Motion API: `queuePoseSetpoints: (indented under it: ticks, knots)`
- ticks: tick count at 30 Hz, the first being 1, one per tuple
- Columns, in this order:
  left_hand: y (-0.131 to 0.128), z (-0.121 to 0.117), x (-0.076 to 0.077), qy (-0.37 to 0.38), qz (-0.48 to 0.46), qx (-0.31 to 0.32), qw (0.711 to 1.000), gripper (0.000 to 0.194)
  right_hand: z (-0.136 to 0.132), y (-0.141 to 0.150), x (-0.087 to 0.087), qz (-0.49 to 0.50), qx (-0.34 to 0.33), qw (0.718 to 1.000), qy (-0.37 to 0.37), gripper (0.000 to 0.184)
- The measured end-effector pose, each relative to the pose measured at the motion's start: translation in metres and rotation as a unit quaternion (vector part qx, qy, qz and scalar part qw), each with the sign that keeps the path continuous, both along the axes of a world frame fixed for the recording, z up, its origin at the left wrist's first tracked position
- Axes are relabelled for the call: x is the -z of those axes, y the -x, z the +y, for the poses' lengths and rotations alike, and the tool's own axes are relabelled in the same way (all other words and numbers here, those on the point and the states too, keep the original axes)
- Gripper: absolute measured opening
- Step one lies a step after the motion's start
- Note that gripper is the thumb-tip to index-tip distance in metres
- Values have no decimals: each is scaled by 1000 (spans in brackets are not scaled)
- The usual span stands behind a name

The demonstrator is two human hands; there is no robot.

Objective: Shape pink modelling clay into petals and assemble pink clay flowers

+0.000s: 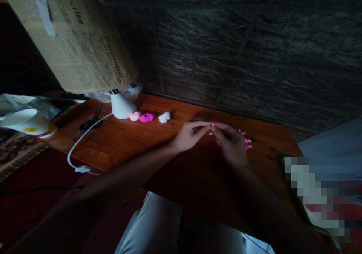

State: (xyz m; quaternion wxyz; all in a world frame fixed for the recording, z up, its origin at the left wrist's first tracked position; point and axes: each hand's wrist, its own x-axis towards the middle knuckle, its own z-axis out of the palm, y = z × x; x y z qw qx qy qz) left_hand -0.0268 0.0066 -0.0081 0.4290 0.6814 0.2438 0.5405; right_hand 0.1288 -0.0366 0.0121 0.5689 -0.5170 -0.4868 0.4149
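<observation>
Small pink piece (pixel 213 124), one, held just above the wooden table (pixel 124 144) where the fingertips meet: left hand (pixel 186 135) with thumb and forefinger pinched on it, right hand (pixel 233 146) likewise pinched, its remaining fingers curled. Pink petal-like pieces (pixel 248 144), several, loose on the tabletop just beyond the right hand. To the left of both hands, a crumpled white lump (pixel 164 117), apart; a magenta lump (pixel 146 117) touching a pale pink lump (pixel 135 116) at the foot of a newsprint-shaded table lamp (pixel 120 105); farther left, scissors (pixel 91 123) and a paper cup (pixel 22 121).
</observation>
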Motion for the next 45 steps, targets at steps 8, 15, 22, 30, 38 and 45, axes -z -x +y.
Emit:
queuePoseSetpoints:
  ticks: [8,15,22,30,38,45]
  knots:
    - [2,2,-2,106,-22,38,993,32,2,-1,-4,26,-14,999,19,34]
    - [2,1,-5,172,-32,45,983,30,5,0,-4,146,-58,986,54,30]
    - [2,3,-6,237,-60,65,967,31,4,0,-5,162,-78,981,70,29]
    - [1,4,-4,245,-75,79,964,34,5,-1,0,138,-68,987,54,31]
    - [3,1,-4,226,-3,96,970,36,6,-3,-3,126,-63,989,49,36]
    - [4,2,-6,194,-2,115,974,33,7,-2,0,121,-79,988,45,37]
